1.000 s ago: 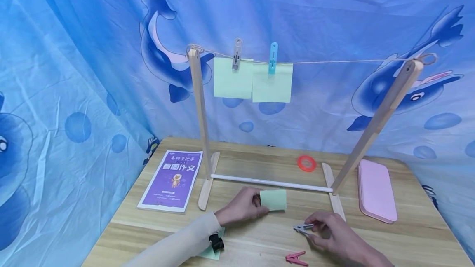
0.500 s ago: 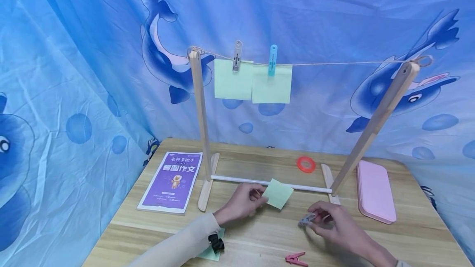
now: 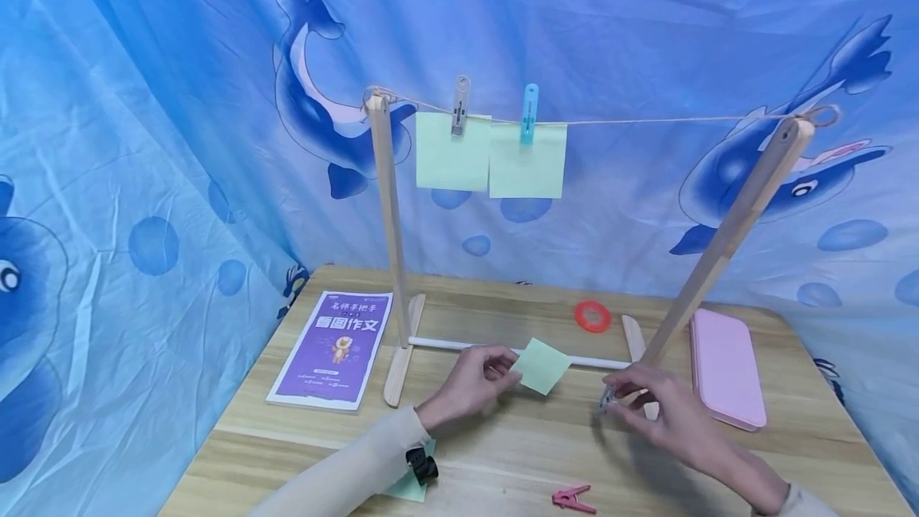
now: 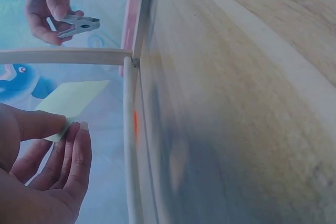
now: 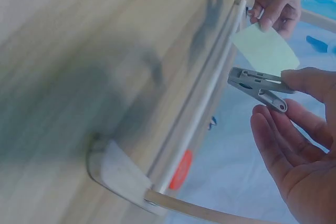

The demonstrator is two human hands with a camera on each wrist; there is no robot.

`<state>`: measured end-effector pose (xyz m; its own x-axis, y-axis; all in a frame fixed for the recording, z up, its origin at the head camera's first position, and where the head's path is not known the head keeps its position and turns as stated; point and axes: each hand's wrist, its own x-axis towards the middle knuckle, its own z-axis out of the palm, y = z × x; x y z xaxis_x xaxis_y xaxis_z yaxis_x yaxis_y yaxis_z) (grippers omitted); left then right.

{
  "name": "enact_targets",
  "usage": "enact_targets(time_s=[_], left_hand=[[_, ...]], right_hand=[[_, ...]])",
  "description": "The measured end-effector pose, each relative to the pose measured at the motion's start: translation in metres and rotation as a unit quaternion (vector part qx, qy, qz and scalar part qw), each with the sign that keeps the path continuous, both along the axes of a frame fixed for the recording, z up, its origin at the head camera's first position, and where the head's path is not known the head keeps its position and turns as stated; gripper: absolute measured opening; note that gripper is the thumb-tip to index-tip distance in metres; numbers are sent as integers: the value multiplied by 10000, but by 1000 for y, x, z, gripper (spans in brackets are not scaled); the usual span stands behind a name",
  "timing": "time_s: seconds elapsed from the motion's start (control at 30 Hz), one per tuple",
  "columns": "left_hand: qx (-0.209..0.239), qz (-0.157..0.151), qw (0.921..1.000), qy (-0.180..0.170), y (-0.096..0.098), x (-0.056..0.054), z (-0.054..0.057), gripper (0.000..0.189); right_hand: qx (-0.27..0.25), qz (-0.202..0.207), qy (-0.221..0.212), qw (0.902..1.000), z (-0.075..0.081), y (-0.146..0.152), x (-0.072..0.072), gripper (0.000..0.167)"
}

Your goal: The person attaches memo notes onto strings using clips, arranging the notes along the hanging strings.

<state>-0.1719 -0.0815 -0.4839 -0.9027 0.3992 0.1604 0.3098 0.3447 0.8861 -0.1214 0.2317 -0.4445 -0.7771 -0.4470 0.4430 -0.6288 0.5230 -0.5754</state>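
Note:
My left hand [image 3: 475, 383] pinches a pale green sticky note [image 3: 542, 366] by one corner, between thumb and fingertips, above the table. In the left wrist view the note [image 4: 73, 97] points away from the fingers. To the right, my right hand [image 3: 664, 405] holds a grey clothespin [image 5: 260, 86] by its handle ends between thumb and fingers. Its nose is turned toward the note in the right wrist view. Two green notes hang from a string [image 3: 646, 120], one under a grey clothespin [image 3: 459, 106], the other under a blue clothespin [image 3: 529, 114].
Wooden posts [image 3: 388, 214] joined by a white rod [image 3: 459, 345] carry the string. A pink clothespin [image 3: 573, 499] lies near the front edge. More green notes [image 3: 409, 487] sit under the left wrist. A purple book [image 3: 333, 349], red tape roll [image 3: 593, 316] and pink case [image 3: 728, 369] are around the stand.
The left hand's note has turned onto a corner and risen slightly. The right hand has lifted up and to the right with the grey clothespin, turning it.

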Motion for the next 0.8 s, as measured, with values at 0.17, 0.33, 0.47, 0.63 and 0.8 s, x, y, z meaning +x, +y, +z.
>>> enact_targets(time_s=[0.17,0.33,0.47,0.63,0.8], left_hand=[[259,94,9996,-17,2,-1,5,18],[727,155,9971,-182,5,-4,12,20],[1159,182,9925,-329,7,-6,18,25],[1502,354,9875,-334,9,-6,27,30],[2031,600,9770,-245,11,-8,35,30]], right_hand=[[227,29,23,9997,23,2,-3,33],[287,90,199,9993,46,4,-8,33],[310,-21,426,9986,62,5,-10,37],[248,-129,636,9976,82,8,-12,43],[36,-197,901,9957,101,7,-17,54]])
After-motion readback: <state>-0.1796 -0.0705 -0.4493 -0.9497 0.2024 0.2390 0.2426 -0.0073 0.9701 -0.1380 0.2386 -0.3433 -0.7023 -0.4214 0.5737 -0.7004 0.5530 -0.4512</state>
